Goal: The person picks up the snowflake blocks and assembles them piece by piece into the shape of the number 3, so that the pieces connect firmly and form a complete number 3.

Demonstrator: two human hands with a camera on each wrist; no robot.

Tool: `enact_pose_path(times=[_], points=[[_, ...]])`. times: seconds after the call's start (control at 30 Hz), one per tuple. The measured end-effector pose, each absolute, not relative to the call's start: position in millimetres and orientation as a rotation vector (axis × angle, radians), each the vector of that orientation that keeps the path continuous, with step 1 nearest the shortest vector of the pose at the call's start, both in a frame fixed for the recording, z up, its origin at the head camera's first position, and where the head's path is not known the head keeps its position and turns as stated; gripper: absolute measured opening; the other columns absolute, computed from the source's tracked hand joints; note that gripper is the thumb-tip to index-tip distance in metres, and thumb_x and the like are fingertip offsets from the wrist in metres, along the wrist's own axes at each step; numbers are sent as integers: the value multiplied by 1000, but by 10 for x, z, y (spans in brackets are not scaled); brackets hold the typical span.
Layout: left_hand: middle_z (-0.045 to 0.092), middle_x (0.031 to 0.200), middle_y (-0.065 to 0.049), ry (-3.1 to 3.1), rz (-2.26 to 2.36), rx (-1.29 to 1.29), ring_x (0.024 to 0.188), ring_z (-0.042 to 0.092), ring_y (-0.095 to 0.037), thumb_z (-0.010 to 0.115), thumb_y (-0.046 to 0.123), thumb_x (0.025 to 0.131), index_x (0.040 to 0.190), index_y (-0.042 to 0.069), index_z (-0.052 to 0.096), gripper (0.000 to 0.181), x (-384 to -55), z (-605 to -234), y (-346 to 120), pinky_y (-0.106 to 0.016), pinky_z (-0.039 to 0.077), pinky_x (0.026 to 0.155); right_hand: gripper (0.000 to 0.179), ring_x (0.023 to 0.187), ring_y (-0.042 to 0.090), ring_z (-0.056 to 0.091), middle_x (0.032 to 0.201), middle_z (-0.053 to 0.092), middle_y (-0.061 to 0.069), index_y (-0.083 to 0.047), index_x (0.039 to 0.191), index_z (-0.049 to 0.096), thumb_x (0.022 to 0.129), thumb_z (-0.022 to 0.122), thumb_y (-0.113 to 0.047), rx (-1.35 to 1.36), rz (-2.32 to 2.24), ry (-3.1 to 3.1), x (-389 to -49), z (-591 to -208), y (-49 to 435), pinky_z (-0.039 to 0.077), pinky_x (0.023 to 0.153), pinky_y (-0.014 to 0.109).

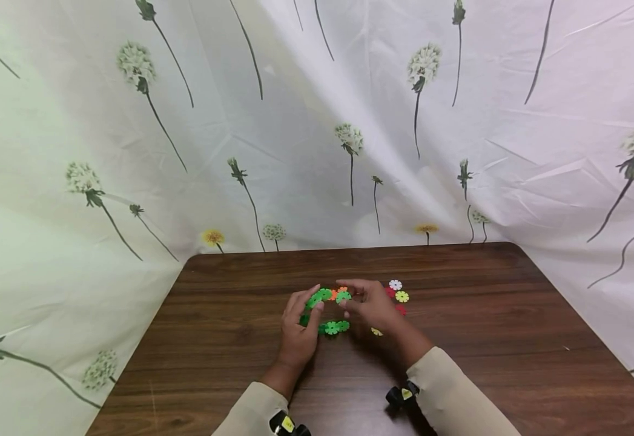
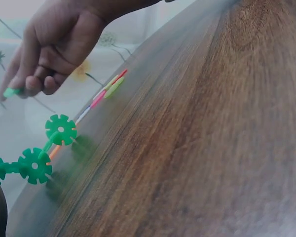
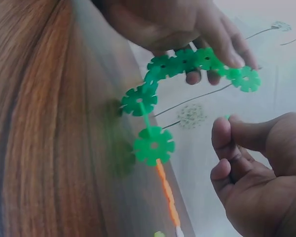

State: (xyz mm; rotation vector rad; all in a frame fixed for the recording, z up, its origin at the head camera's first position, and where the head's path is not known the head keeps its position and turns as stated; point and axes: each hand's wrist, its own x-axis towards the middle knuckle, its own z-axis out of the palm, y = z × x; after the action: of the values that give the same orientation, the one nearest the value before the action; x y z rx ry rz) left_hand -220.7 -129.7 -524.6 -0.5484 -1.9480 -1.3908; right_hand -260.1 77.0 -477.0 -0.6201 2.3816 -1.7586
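My left hand (image 1: pixel 298 334) grips one end of a curved chain of green notched plastic discs (image 3: pixel 185 60), slotted into each other edge to edge. From there the chain bends round, and its lower discs (image 1: pixel 332 328) hang close over the table in the head view. Facing it, my right hand (image 1: pixel 375 307) pinches a single green notched disc (image 1: pixel 343 297) between thumb and forefinger. The left wrist view shows that disc edge-on at the fingertips, a short gap away from the chain. In the right wrist view my right fingers hide most of it.
Orange discs (image 1: pixel 333 295) lie on the brown wooden table (image 1: pixel 229 363) behind the hands. Right of them are a white disc (image 1: pixel 395 284), red discs (image 1: pixel 401 310) and yellow discs (image 1: pixel 401 297). A flower-printed cloth (image 1: pixel 306 151) hangs behind the table.
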Motion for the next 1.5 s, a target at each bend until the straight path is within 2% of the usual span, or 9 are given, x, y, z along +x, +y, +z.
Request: enact_pose_path(times=[0.17, 0.27, 0.37, 0.6, 0.8, 1.0, 1.1, 1.3, 1.5], points=[[69, 128, -10, -1941, -1389, -562, 118, 64, -15, 69, 0, 105, 148, 15, 68, 45, -2202, -5248, -1299, -26, 53, 97, 44, 76, 29, 79, 85, 79, 22, 4, 145, 67, 101, 75, -2, -619, -1834, 2296, -2574, -4689, 785, 64, 87, 32], [68, 127, -11, -1928, -1391, -570, 118, 64, -16, 69, -3, 104, 147, 11, 68, 46, -2193, -5238, -1292, -24, 52, 97, 43, 77, 32, 79, 76, 78, 12, 4, 144, 67, 103, 74, -5, -615, -1855, 2255, -2540, -4632, 790, 64, 93, 37], [68, 126, -13, -1916, -1393, -573, 117, 64, -18, 69, -4, 103, 146, 8, 68, 45, -2185, -5218, -1282, -22, 51, 98, 42, 76, 27, 78, 71, 75, 3, 3, 145, 67, 104, 73, -5, -617, -1882, 2205, -2515, -4590, 787, 64, 95, 39], [68, 126, -13, -1923, -1410, -559, 117, 64, -19, 69, -2, 103, 146, 10, 69, 45, -2179, -5213, -1280, -25, 53, 97, 45, 75, 18, 74, 71, 72, -3, 8, 149, 61, 106, 69, -4, -609, -1888, 2111, -2502, -4576, 772, 64, 91, 34], [68, 128, -13, -1951, -1388, -553, 117, 65, -16, 69, 0, 104, 147, 13, 69, 45, -2185, -5241, -1291, -32, 56, 94, 43, 73, 11, 68, 78, 71, 1, 5, 150, 61, 109, 65, -5, -624, -1843, 2117, -2505, -4581, 756, 62, 91, 32], [70, 127, -12, -1916, -1387, -583, 117, 66, -16, 70, -2, 103, 145, 13, 70, 44, -2213, -5255, -1294, -21, 53, 100, 38, 70, 14, 60, 77, 66, 8, 1, 148, 65, 111, 61, -7, -667, -1807, 2200, -2484, -4584, 723, 57, 74, 35], [72, 127, -14, -1890, -1395, -602, 119, 67, -15, 70, -4, 102, 142, 6, 71, 41, -2220, -5248, -1289, -18, 51, 103, 37, 67, 13, 57, 72, 63, 8, 2, 148, 65, 112, 60, -7, -669, -1832, 2210, -2485, -4614, 698, 51, 67, 31], [74, 127, -18, -1855, -1447, -626, 122, 68, -12, 71, -8, 100, 137, -2, 72, 38, -2213, -5220, -1277, -16, 52, 106, 37, 66, 9, 56, 74, 63, 6, 4, 147, 64, 112, 59, -7, -683, -1870, 2189, -2471, -4625, 683, 50, 66, 29], [76, 127, -21, -1808, -1435, -663, 122, 72, -18, 73, -13, 96, 137, -5, 71, 42, -2213, -5183, -1270, -15, 52, 105, 35, 68, 13, 54, 82, 66, 1, 4, 145, 66, 112, 59, -5, -652, -1910, 2122, -2450, -4591, 678, 47, 64, 27]])
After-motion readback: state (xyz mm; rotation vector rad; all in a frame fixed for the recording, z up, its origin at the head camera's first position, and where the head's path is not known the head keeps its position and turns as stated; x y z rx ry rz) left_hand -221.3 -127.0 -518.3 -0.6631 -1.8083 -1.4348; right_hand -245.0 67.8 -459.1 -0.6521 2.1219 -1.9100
